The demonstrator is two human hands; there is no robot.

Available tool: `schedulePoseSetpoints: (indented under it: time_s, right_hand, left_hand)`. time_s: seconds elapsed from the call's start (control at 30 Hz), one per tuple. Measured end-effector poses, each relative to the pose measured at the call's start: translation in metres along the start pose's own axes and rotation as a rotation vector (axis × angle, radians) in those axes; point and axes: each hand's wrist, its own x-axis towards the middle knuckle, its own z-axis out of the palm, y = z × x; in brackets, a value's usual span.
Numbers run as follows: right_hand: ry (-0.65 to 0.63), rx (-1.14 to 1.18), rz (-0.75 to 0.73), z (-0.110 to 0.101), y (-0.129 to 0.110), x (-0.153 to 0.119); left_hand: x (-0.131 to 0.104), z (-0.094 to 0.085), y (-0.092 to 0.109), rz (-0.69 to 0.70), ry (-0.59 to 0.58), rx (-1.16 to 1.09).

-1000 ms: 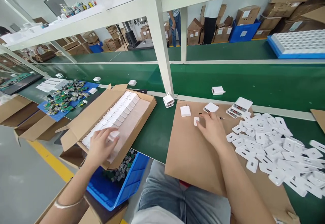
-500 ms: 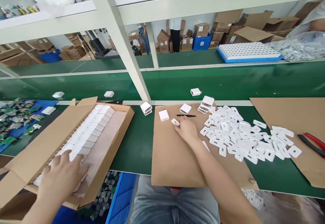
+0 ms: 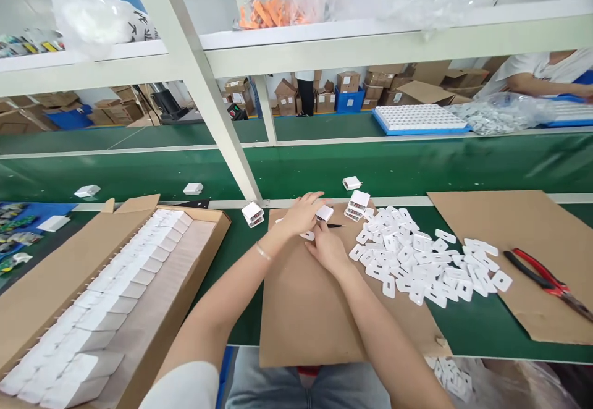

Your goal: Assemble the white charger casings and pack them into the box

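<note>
My left hand (image 3: 303,212) reaches over the cardboard sheet (image 3: 310,310), fingers stretched toward a white charger housing (image 3: 324,213). My right hand (image 3: 328,248) is low on the sheet, thumb and forefinger around the near end of a small white slotted plate (image 3: 306,235); its other fingers are partly hidden. Dark tweezers (image 3: 335,225) lie just beyond the right fingers. Farther right stand stacked white housings (image 3: 357,205) with open ends. A heap of slotted white plates (image 3: 412,251) spreads over the sheet's right side.
At left, an open carton (image 3: 194,261) holds rows of white housings (image 3: 115,285). Red-and-black pliers (image 3: 546,276) rest on another cardboard sheet (image 3: 491,211). A frame post (image 3: 217,106) rises behind the bench. Single housings (image 3: 193,188) lie on the green ledge. A co-worker's arm (image 3: 537,84) shows far right.
My left hand has left the rows in the carton and come right to the housing beside my right hand. The right hand has hardly moved. The view has tilted up.
</note>
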Motion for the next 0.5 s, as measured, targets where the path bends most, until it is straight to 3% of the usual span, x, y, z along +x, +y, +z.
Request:
schedulePoseSetpoints:
  time_s: [0.03, 0.1, 0.2, 0.37, 0.5]
  right_hand:
    - [0.002, 0.004, -0.011, -0.001, 0.002, 0.001]
    - [0.005, 0.008, -0.019, -0.002, 0.005, 0.003]
    - [0.013, 0.006, 0.008, -0.006, 0.008, 0.005]
    - [0.068, 0.018, 0.146, -0.016, 0.012, 0.006]
    - [0.309, 0.231, 0.191, -0.027, 0.012, 0.002]
  left_hand:
    - [0.017, 0.001, -0.008, 0.011, -0.106, -0.081]
    - [0.038, 0.002, -0.021, 0.027, -0.185, -0.156]
    - [0.04, 0.003, -0.035, -0.011, -0.114, -0.219]
    - [-0.003, 0.01, -0.046, -0.24, 0.204, -0.402]
    - [-0.044, 0.018, -0.035, -0.348, 0.337, -0.637]
